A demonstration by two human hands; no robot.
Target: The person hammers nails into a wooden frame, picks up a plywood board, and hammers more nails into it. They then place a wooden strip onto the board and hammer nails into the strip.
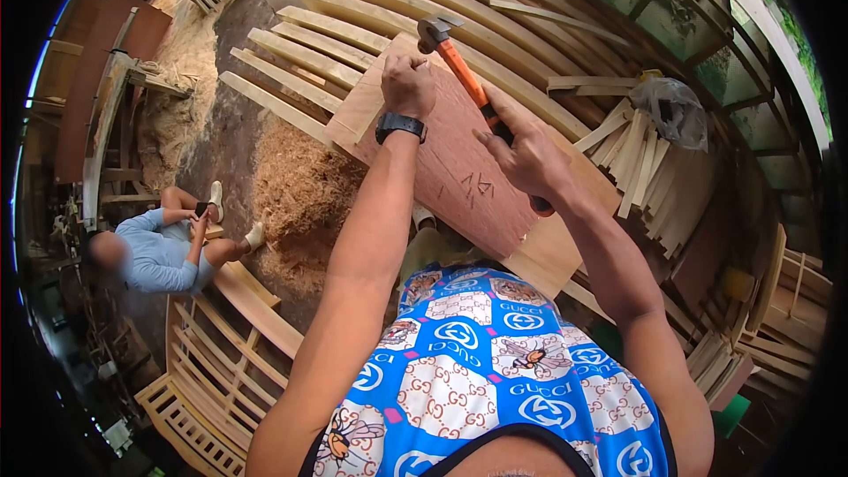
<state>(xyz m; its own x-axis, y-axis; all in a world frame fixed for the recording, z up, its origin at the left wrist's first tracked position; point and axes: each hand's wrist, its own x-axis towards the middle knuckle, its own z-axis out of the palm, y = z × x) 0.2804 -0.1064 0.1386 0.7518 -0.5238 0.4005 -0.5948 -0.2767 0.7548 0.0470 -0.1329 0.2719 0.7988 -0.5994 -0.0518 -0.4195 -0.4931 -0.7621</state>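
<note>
Hammer (461, 71): orange handle with a black grip section and a grey metal head. It lies above centre of the frame, slanted, head toward the upper left and raised just above the board's far edge. Board (459, 168): flat reddish-brown panel, set diagonally across centre frame, pale wood edging along its upper left and lower right sides, dark scratched marks near its middle.
</note>
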